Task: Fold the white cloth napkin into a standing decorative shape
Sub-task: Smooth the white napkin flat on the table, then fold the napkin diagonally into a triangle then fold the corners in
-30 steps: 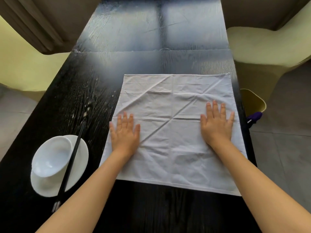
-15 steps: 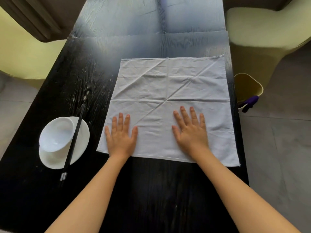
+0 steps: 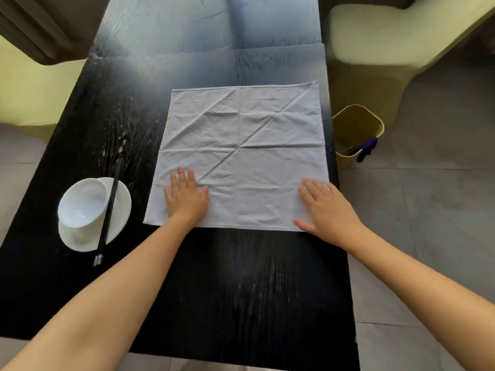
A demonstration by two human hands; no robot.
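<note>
The white cloth napkin (image 3: 243, 153) lies spread flat as a square on the black table (image 3: 241, 290), with crease lines crossing at its middle. My left hand (image 3: 186, 198) rests palm down on the napkin near its near-left corner, fingers apart. My right hand (image 3: 328, 207) lies flat over the near-right corner, fingers spread, thumb at the near hem. Neither hand grips the cloth.
A white bowl (image 3: 80, 203) sits on a white saucer (image 3: 119, 218) at the left, with black chopsticks (image 3: 108, 212) laid across them. A yellow bin (image 3: 356, 129) with a purple item stands on the floor right of the table. Pale chairs flank the table.
Both hands have slid toward the napkin's near edge. My right hand has moved outward to the near-right corner. The view has tilted, showing more table in front.
</note>
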